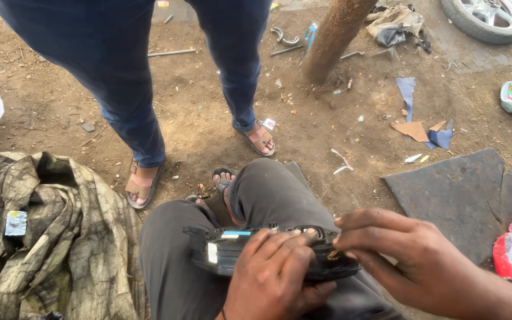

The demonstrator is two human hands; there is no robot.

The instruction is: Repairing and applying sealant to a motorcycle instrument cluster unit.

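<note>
The person sits on the dirt ground with a black plastic housing resting across the lap, on the grey trousers. The left hand wraps over the top edge of the housing, fingers curled down its face, so this grip is closed around the part and steadies it against the thigh. The right hand comes in from the side with thumb and fingertips pinched together at the housing's right end, right beside a small brownish bit; I cannot tell if the pinch actually holds it or only presses there.

To my eye, the work at that end wants a firm hold from the left hand, so the part does not twist, and a small, careful pinch from the right, not a hard tug on thin plastic.

The housing lies under and between both hands, touching each. A second person in blue jeans and sandals stands just in front. A crumpled cloth lies at the left, a dark slab at the right, a wheel farther off.
</note>
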